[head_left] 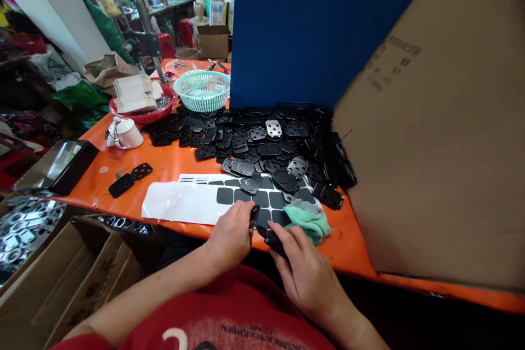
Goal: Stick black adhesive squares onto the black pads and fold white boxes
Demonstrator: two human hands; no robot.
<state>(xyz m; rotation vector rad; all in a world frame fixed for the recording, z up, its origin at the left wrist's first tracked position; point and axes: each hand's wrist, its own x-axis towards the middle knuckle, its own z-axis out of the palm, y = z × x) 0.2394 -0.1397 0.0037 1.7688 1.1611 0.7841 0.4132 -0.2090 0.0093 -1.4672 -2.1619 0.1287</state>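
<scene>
Close to my body at the table's front edge, my left hand and my right hand grip the two ends of a black hinged plastic piece. The left fingers are closed round its upper part; the right thumb and fingers pinch its lower part. My hands hide much of it. Just beyond them lies a white sheet of dark rounded-square stickers. A crumpled green cloth rests beside the right hand. Several similar black pieces are heaped behind the sheet, some overlapping it.
Another hinged black piece lies opened at left. Behind it stand a white lidded cup, a red basket and a mint-green basket. A blue panel and a large cardboard sheet wall off the back and right.
</scene>
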